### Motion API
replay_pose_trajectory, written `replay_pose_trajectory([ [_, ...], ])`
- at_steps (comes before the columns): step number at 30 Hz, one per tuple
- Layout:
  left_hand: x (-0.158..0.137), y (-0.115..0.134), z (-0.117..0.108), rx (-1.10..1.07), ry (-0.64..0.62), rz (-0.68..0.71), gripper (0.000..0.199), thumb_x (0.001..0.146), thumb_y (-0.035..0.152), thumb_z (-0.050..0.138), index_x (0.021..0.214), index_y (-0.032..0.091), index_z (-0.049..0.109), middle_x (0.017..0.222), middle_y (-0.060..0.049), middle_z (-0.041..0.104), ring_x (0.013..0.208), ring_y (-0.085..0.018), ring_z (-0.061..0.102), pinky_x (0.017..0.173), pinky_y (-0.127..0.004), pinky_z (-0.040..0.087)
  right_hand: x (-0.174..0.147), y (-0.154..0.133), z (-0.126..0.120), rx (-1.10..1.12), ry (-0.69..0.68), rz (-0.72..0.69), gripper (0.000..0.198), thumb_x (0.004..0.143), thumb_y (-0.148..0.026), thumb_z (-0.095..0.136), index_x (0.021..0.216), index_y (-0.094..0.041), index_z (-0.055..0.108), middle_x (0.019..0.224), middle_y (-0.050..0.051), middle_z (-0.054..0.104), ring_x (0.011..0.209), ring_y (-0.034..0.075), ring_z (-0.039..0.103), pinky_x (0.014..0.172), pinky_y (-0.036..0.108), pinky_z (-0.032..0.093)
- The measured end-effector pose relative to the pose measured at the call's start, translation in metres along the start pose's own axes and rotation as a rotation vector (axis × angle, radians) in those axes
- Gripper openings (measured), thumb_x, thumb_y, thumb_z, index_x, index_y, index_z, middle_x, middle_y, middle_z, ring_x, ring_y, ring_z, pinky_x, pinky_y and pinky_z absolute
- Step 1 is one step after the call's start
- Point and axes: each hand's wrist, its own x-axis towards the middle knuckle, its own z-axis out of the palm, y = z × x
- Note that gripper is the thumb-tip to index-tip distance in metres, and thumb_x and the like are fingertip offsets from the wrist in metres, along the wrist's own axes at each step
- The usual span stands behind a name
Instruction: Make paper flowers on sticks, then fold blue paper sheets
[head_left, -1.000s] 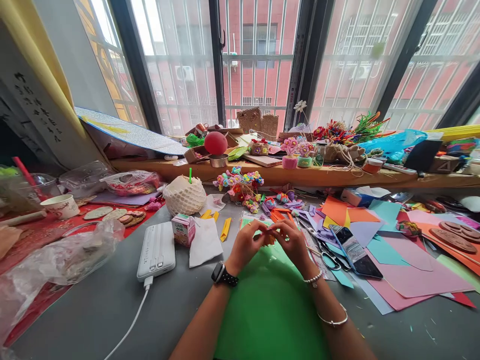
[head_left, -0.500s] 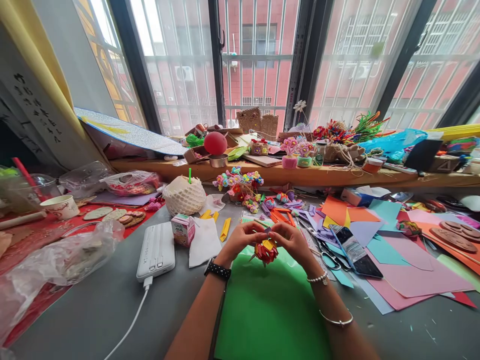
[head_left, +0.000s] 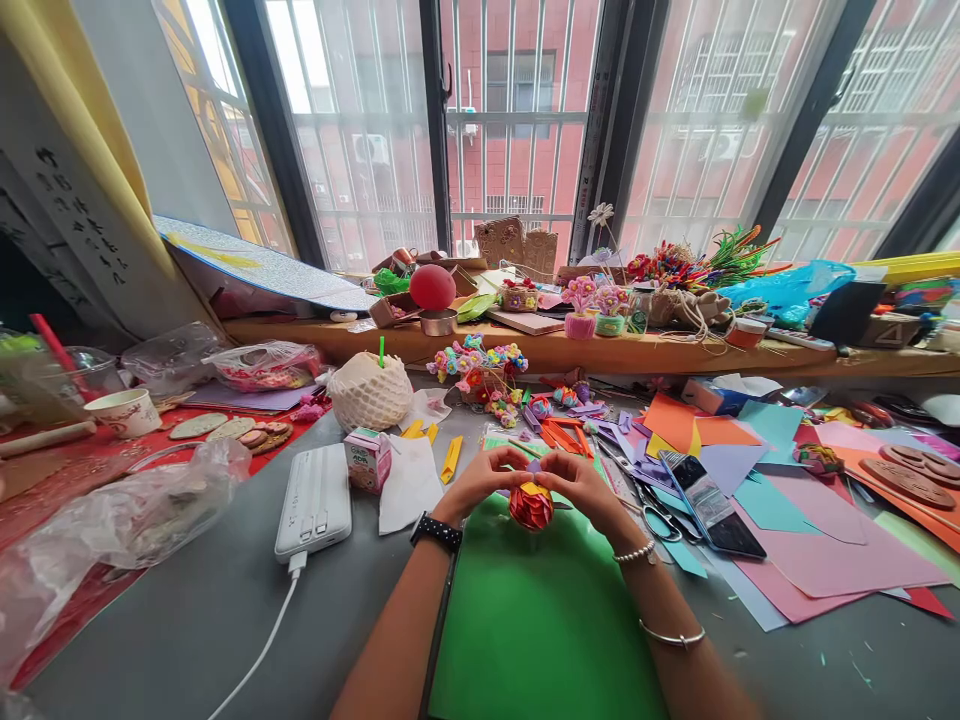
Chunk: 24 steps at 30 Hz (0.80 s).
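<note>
Before me is a round paper flower (head_left: 531,510), its red petals folded and pointed, its top yellow. It is over a smooth, shiny green board (head_left: 547,620); if they touch, I cannot tell. The left hand (head_left: 481,484) and right hand (head_left: 583,488) pinch it at the top, fingertips partly hiding a small purple piece (head_left: 534,466).

Fingers (head_left: 562,480) partly hide the paper flower (head_left: 532,511) — its top.
</note>
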Motion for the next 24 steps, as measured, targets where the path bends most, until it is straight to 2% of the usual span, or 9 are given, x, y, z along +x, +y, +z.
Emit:
replay_pose_trajectory([
  [9,0.008,-0.013,-0.004,0.105,-0.01,0.03,0.032,0.057,0.037,0.069,0.074,0.015,0.055,0.074,0.001,0.056,0.069,-0.011,0.052,0.06,-0.021,0.04,0.004,0.007,0.001,-0.086,0.004,0.071,0.027,0.063,-0.04,0.063,0.071,-0.016,0.054,0.069,0.0,0.058,0.063,0.013,0.054,0.058,0.024,0.041],
  [18,0.009,-0.018,-0.005,0.099,0.046,0.036,0.032,0.052,0.038,0.072,0.066,0.013,0.057,0.066,-0.001,0.059,0.064,-0.013,0.054,0.06,-0.023,0.041,0.005,0.014,0.001,-0.325,0.069,-0.002,0.023,0.067,-0.038,0.059,0.067,-0.016,0.058,0.061,0.001,0.061,0.056,0.014,0.055,0.05,0.024,0.041],
  [24,0.008,-0.018,-0.003,0.07,0.084,0.073,0.032,0.052,0.04,0.072,0.065,0.013,0.06,0.068,-0.003,0.062,0.067,-0.016,0.057,0.063,-0.026,0.042,0.004,0.01,0.0,-0.263,0.07,-0.041,0.021,0.067,-0.037,0.06,0.07,-0.016,0.06,0.07,0.003,0.065,0.065,0.017,0.06,0.058,0.026,0.046],
])
